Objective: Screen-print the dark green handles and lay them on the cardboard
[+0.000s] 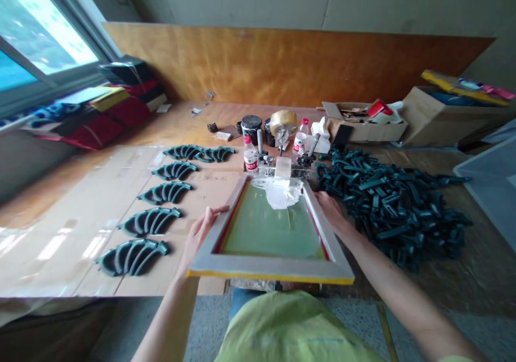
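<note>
A screen-printing frame (pixel 270 267) with green mesh and a smear of white ink at its far end lies tilted in front of me, hinged at a clamp (pixel 282 164) at the back. My left hand (pixel 200 233) grips the frame's left rail, thumb on top. My right hand (pixel 332 210) holds the right rail, fingers curled under its edge. Rows of dark green curved plastic parts (pixel 150 219) lie to the left on cardboard. A large heap of the same dark parts (pixel 393 201) sits to the right.
Behind the frame stand two small bottles (pixel 250 158), a black tin (pixel 251 125), a tape roll (pixel 282 121) and white tissue. Cardboard boxes (pixel 365 123) sit at the back right, a plywood board leans on the wall, and red and blue materials lie by the window at left.
</note>
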`<state>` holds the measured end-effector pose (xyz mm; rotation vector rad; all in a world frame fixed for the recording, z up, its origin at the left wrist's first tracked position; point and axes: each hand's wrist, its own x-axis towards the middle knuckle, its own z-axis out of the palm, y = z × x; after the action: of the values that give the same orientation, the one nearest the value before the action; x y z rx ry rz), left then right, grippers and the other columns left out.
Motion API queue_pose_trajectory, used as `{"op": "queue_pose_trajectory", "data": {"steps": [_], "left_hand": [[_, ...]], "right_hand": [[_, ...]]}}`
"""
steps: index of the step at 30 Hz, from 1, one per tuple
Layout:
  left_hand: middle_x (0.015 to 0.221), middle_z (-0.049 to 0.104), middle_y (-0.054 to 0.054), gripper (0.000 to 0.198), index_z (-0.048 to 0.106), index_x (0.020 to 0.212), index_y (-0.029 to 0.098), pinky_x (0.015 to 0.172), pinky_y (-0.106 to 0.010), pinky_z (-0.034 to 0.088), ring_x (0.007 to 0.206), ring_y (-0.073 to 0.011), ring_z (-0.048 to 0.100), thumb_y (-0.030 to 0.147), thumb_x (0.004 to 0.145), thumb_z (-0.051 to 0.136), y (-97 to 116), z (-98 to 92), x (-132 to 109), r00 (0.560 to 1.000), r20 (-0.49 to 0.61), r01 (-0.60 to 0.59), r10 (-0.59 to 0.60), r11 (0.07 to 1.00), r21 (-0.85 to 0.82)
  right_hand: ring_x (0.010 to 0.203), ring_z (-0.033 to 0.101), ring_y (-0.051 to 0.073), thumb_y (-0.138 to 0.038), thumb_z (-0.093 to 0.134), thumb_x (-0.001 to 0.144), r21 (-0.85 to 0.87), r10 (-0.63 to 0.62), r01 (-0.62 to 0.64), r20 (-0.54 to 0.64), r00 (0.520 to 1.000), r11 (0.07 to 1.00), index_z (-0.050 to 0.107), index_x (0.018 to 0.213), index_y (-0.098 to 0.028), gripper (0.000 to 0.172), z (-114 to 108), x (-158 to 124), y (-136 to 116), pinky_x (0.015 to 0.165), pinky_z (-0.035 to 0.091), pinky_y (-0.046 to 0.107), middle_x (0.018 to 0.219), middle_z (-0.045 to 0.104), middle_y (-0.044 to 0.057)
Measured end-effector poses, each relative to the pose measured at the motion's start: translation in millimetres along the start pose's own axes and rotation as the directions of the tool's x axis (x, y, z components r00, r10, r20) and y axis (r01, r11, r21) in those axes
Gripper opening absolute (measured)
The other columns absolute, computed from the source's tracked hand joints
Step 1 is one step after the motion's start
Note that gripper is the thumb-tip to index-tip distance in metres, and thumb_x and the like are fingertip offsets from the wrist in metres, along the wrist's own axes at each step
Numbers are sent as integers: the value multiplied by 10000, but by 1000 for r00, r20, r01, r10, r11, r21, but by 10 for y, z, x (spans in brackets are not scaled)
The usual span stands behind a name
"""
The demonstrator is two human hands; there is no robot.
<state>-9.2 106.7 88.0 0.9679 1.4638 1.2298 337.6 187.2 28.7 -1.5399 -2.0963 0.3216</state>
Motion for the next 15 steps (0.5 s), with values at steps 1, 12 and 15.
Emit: {"op": "queue_pose_trajectory", "data": {"steps": [1, 12, 15], "left_hand": [[898, 704, -50, 542, 693, 1087, 169, 629, -241, 512, 755, -176, 647, 610, 789, 588, -154, -39, -56, 996, 40, 79, -80, 997, 24], [767, 640, -6, 824, 451, 1398, 181, 630, -285, 502, 735, -200, 636, 608, 722, 649, -1193, 2, 1, 966, 99, 236, -239, 971, 41], [778, 643, -12, 772, 477, 1371, 182, 654, -295, 504, 772, -214, 641, 612, 747, 621, -1216, -15, -1, 965, 106, 235, -241, 970, 69]], "right_hand": [[835, 645, 156, -171, 436, 908, -32, 32, -33, -31, 999, 999, 714, 901, -153, 279, -94, 98, 33, 777, 509, 232, 832, 717, 32], [916, 608, 244, -176, 657, 797, -299, -22, 110, 284, 959, 948, 634, 1002, -155, 208, 302, 850, -591, 774, 457, 311, 933, 672, 111], [874, 595, 224, -103, 569, 818, -229, -180, 268, 342, 922, 936, 648, 876, -166, 117, 324, 543, -482, 753, 437, 299, 854, 672, 91]]}}
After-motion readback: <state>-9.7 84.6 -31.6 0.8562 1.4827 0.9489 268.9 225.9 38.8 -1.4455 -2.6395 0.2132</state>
